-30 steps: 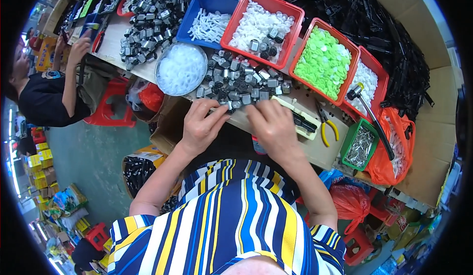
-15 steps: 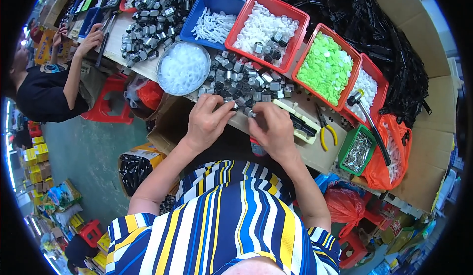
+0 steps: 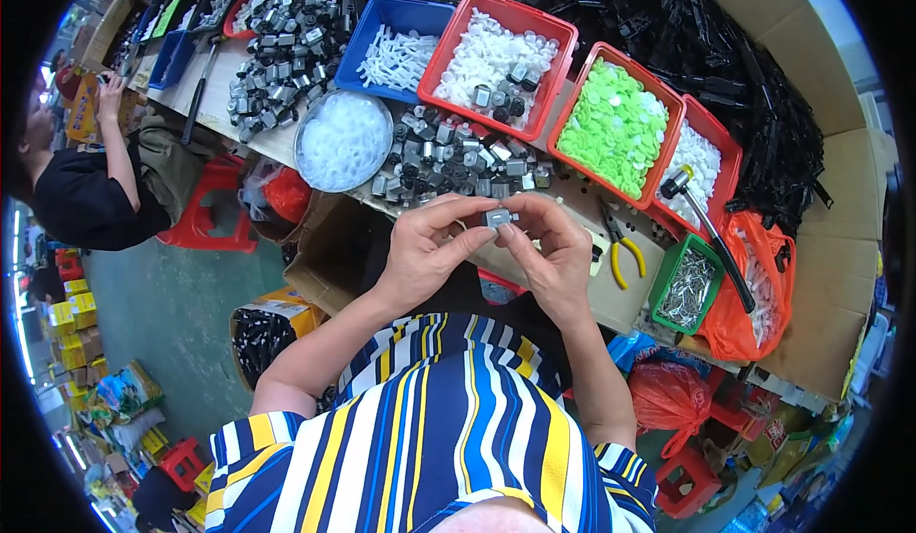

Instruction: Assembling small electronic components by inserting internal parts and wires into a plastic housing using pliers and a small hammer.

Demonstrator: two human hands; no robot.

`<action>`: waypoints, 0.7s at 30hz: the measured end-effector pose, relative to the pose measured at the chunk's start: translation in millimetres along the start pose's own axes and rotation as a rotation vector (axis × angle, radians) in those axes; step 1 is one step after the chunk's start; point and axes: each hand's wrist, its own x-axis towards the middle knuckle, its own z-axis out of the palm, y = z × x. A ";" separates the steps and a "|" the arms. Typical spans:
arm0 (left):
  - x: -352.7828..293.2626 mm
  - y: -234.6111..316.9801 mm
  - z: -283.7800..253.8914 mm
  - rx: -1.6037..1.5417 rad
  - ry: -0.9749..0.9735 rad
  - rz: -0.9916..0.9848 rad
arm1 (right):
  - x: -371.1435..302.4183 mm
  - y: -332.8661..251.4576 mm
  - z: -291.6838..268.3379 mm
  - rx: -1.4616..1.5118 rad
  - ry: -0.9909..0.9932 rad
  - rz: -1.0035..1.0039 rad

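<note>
Between the fingertips of both hands is a small silver motor (image 3: pixel 498 217) with a dark end. My left hand (image 3: pixel 426 251) pinches it from the left, thumb and fingers drawn together. From the other side my right hand (image 3: pixel 551 251) grips it, thumb underneath. Just beyond lies a heap of similar silver and black motors (image 3: pixel 448 154) on the table. Partly hidden behind my right hand is a pale block-like holder (image 3: pixel 598 254). Yellow-handled pliers (image 3: pixel 620 247) lie to its right.
Beyond the heap stand a bowl of clear discs (image 3: pixel 343 142), a blue bin (image 3: pixel 348 67) and red bins with white (image 3: pixel 437 83) and green (image 3: pixel 582 83) parts. A hammer (image 3: pixel 716 223) leans by a green bin (image 3: pixel 658 290). At left sits another person (image 3: pixel 95 189).
My hands have come together, with the motor now held between them just off the table edge. The other person's arm has drawn back from the table.
</note>
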 end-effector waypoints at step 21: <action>13.3 -1.8 4.1 0.121 -0.099 -0.171 | -1.7 -3.5 -33.6 -0.788 0.064 -0.287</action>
